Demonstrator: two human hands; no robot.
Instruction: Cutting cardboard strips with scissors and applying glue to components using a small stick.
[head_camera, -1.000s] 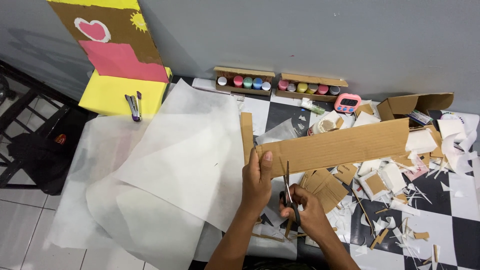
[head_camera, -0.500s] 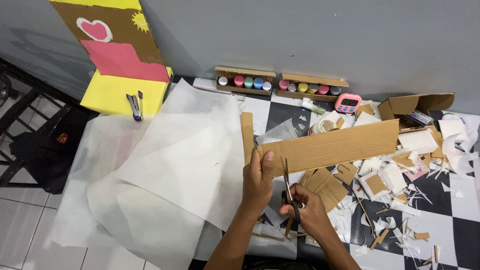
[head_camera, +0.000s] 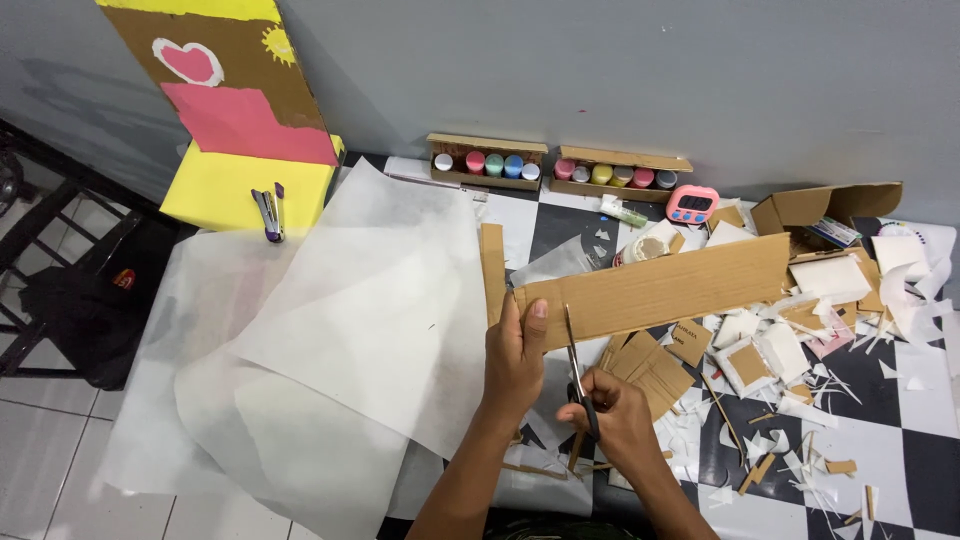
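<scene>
Far left: painted cardboard stand (head_camera: 240, 110) leans on wall, stapler (head_camera: 267, 214) on its yellow base; big sheets of translucent white paper (head_camera: 340, 330) spread over the floor; left hand (head_camera: 516, 352) clamped on the near-left end of a long cardboard strip (head_camera: 660, 288), thumb on top, strip raised off the checkered floor (head_camera: 900, 470) and slanting up to the right; right hand (head_camera: 612, 418) closed through the handles of scissors (head_camera: 577, 372), blades pointing up at the strip's lower edge just right of the thumb; blade gap too thin to tell. Judgement: keep strip taut and level, thumb clear of cut line, cut in short bites, blades square to the board; right of that, cardboard offcuts (head_camera: 760, 360), paint pots (head_camera: 560, 168) by wall, pink timer (head_camera: 692, 203).
</scene>
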